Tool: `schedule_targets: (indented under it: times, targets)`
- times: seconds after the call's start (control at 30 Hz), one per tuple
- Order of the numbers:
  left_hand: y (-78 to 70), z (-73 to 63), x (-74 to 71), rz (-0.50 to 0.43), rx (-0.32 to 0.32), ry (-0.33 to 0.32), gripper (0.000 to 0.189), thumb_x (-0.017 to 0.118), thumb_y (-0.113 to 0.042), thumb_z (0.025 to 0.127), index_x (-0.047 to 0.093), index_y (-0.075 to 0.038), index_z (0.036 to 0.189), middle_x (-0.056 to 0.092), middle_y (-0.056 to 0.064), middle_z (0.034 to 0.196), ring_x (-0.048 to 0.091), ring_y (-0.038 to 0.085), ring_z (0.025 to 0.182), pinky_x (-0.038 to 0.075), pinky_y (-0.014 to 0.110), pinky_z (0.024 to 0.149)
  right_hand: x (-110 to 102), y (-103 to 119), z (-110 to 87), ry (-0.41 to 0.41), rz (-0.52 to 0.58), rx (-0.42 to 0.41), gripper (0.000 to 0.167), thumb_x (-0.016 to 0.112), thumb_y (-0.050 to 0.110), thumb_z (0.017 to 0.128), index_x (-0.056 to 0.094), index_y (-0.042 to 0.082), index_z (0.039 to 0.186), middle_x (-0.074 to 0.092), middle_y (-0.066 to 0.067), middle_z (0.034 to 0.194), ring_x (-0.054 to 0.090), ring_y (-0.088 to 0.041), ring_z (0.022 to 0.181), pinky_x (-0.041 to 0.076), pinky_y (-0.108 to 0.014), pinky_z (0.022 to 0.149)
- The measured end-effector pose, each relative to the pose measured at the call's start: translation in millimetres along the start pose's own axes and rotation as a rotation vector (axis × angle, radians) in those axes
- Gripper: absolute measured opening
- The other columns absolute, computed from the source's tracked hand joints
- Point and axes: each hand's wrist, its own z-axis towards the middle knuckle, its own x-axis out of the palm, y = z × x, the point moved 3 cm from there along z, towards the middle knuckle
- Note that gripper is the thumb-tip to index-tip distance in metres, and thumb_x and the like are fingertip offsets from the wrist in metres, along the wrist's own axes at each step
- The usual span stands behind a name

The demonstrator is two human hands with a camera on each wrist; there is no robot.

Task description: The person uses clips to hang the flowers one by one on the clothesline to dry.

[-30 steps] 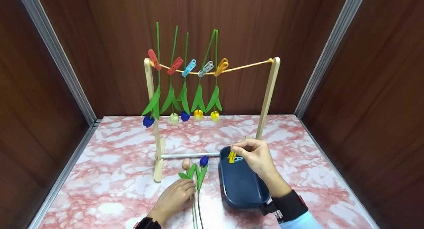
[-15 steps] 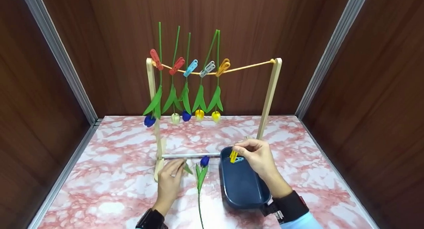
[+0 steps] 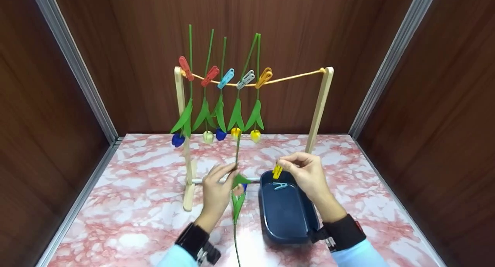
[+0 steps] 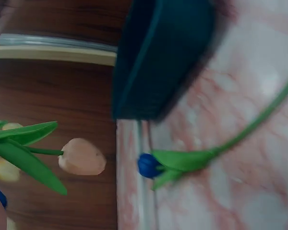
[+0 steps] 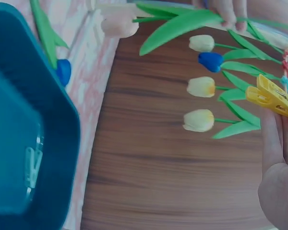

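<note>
My left hand holds a pink tulip upside down by its stem, the bloom pointing at the table and the stem rising above the fingers. My right hand pinches a yellow clothespin between thumb and fingers, over the far end of a dark blue bin. Inside that bin lies a light blue clothespin. A blue tulip lies on the table left of the bin; in the head view its bloom is partly covered by the pink one.
Behind the hands stands a wooden rack with an orange cord strung across it. Several tulips hang head down from clothespins, such as an orange clothespin, on its left and middle part. Wood-grain walls enclose the marbled table.
My left hand has picked the pink tulip up from beside the blue one, turned it bloom down and brought it right. My right hand has risen slightly with the yellow clothespin.
</note>
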Motion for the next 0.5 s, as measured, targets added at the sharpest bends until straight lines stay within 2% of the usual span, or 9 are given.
schedule_targets:
  times: [0.1,0.2,0.33,0.43,0.5]
  targets:
    - [-8.5,19.1,16.0,-0.032,-0.05,0.008,0.025,0.086,0.003,0.085,0.081,0.003,0.109,0.081,0.014,0.103,0.078,0.03,0.091,0.064,0.026,0.086,-5.1,7.4,8.1,-0.022,-0.01,-0.029,0.006,0.08,-0.008,0.09,0.078,-0.013,0.092,0.08,-0.012,0.085,0.071,-0.01,0.072,0.059,-0.02,0.064]
    - [-15.9,36.6,30.6,-0.094,-0.134,0.032,0.024,0.084,0.002,0.088,0.08,0.005,0.111,0.08,0.018,0.106,0.079,0.034,0.092,0.065,0.029,0.084,-10.6,14.5,15.7,-0.05,-0.018,-0.053,0.007,0.081,-0.006,0.09,0.078,-0.012,0.092,0.08,-0.008,0.084,0.07,-0.01,0.071,0.057,-0.02,0.062]
    - [-23.2,52.4,46.8,-0.136,-0.237,0.069,0.025,0.084,0.0,0.09,0.08,0.004,0.114,0.08,0.019,0.107,0.079,0.032,0.089,0.066,0.03,0.08,-17.6,22.5,26.1,-0.085,-0.022,-0.093,0.006,0.082,-0.007,0.089,0.079,-0.01,0.093,0.08,-0.005,0.084,0.071,-0.01,0.072,0.058,-0.021,0.064]
    - [-26.6,61.3,58.3,-0.137,-0.27,0.081,0.025,0.085,-0.001,0.089,0.081,0.001,0.114,0.08,0.017,0.106,0.08,0.028,0.086,0.066,0.028,0.077,-22.6,28.9,36.0,-0.11,-0.019,-0.133,0.005,0.082,-0.007,0.09,0.08,-0.009,0.093,0.08,-0.007,0.086,0.07,-0.011,0.072,0.058,-0.021,0.066]
    - [-28.8,69.4,66.3,-0.118,-0.263,0.081,0.024,0.086,-0.002,0.088,0.082,0.0,0.113,0.081,0.014,0.104,0.08,0.025,0.086,0.065,0.027,0.077,-25.9,34.2,44.6,-0.13,-0.016,-0.162,0.005,0.082,-0.006,0.09,0.08,-0.009,0.093,0.08,-0.009,0.087,0.071,-0.011,0.073,0.059,-0.022,0.067]
